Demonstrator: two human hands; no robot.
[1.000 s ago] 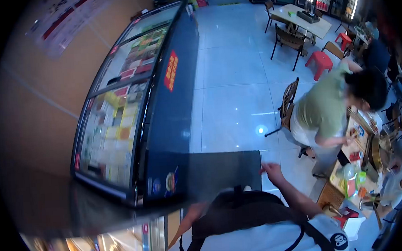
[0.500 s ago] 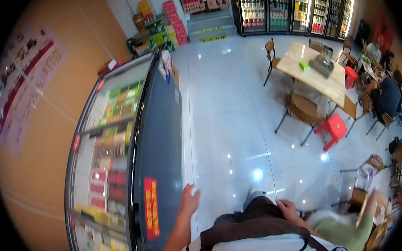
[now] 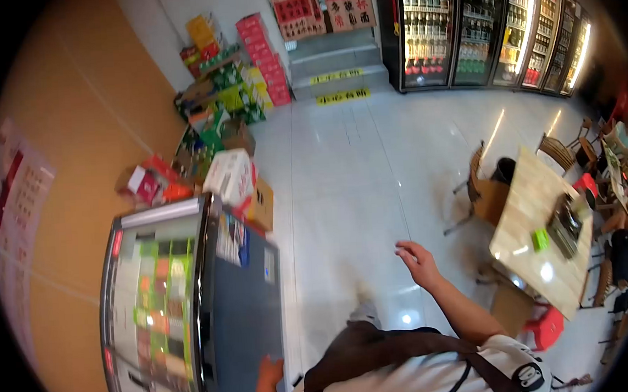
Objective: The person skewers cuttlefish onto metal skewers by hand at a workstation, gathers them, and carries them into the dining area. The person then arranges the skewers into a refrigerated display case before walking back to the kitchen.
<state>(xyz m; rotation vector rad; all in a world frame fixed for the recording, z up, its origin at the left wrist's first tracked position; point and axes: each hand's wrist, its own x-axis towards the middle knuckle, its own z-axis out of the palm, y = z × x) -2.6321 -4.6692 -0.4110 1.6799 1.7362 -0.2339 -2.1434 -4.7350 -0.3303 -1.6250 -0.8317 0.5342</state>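
Observation:
My right hand [image 3: 418, 263] is raised over the tiled floor in front of me. Its fingers are loosely bent and apart, and nothing shows in it. Low down on the left, my left hand [image 3: 270, 372] hangs beside the dark side of a display freezer [image 3: 245, 306]; its fingers are smeared and I cannot tell whether it touches the freezer. Packaged food [image 3: 164, 289] in several colours lies under the freezer's glass top. A brown apron [image 3: 365, 353] covers my front, and one foot reaches forward below it.
Ahead stand stacked cartons [image 3: 231, 175] and pink boxes [image 3: 264, 60], then steps [image 3: 340, 81] with yellow warning strips. Lit drinks fridges [image 3: 426, 34] line the back. On the right are a wooden table [image 3: 520, 206] with a green box [image 3: 540, 239], chairs, a red stool [image 3: 547, 328] and seated people.
I have moved forward along the freezer; the cartons, steps and table are nearer. My right hand has come up and forward, while my left hand has dropped back.

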